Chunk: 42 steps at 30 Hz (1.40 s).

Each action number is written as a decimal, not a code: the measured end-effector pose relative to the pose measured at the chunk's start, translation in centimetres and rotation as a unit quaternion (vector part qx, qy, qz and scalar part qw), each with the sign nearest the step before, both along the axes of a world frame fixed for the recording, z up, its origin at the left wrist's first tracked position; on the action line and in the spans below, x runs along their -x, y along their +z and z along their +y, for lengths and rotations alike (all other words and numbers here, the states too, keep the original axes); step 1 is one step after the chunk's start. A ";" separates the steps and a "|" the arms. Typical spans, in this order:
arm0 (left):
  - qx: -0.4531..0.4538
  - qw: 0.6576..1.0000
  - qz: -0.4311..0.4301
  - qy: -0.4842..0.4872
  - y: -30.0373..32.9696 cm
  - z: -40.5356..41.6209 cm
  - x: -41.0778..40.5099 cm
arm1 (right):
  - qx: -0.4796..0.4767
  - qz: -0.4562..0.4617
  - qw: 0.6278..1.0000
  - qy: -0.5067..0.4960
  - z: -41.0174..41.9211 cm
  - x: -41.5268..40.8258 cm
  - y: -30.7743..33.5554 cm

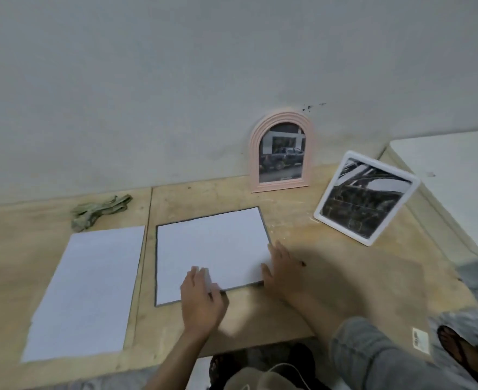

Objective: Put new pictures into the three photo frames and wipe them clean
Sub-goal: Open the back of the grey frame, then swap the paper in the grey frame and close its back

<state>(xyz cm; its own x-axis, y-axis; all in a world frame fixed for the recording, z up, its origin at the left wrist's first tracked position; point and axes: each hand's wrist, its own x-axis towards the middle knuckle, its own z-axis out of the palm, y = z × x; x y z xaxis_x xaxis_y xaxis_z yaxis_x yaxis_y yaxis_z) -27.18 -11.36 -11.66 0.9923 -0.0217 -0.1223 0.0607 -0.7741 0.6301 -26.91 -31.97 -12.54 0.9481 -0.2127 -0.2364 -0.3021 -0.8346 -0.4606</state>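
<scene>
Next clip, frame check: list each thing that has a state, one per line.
Pink arched frame: upright against the wall, picture inside.
White frame: propped tilted, picture inside.
Grey frame: flat on the table, white sheet over it.
Loose sheet: flat, left of the grey frame.
Cloth: crumpled, untouched.
Left hand: fingers pinch the sheet's near edge.
Right hand: flat at the frame's right corner.

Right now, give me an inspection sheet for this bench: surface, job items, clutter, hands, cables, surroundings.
Surface: wooden table, seam between boards.
Job's things: pink arched frame upright at the wall; white frame tilted; grey frame flat with white sheet on it; loose white sheet; green cloth.
Clutter: nothing seen.
Hands: left hand and right hand on grey frame's near edge.
Cables: white cord by lap.
Surroundings: grey wall, white box.
</scene>
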 end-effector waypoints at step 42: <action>-0.074 0.997 0.005 0.033 -1.4 6.5 -4.4 | -0.297 -0.133 0.911 -0.252 6.3 -5.3 2.6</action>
<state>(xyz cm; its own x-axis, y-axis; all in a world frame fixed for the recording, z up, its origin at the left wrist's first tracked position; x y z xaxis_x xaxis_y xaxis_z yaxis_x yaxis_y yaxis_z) -22.75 -4.87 -13.02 0.9897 0.0624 -0.1289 0.1200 -0.8525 0.5087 -21.63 -25.63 -9.91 0.8056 -0.5470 -0.2274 -0.3899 -0.2005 -0.8988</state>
